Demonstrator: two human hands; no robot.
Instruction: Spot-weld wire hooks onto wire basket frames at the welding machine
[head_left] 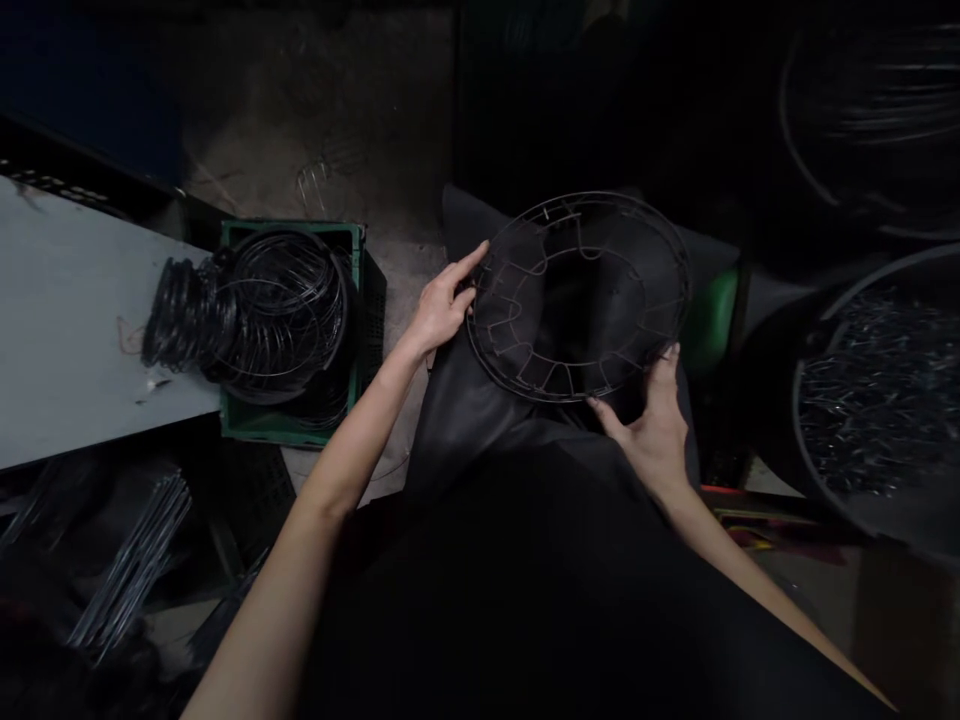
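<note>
A round black wire frame [540, 396], two rings joined by bent wire loops, lies over the dark cloth on my lap. My left hand [439, 310] holds its left rim, index finger stretched along the outer ring and the other fingers curled at the edge. At the lower right, my right hand [654, 425] grips the rim with the thumb on the near edge and the fingers further round. Part of the right fingers is hidden behind the rim.
To the left, a green crate [292, 432] holds coiled black wire rings [285, 310], some spilling onto a pale board [82, 330]. Metal rods [135, 565] lie lower left. On the right stands a tub [806, 440] of small metal pieces [885, 390], with another wire-filled container behind.
</note>
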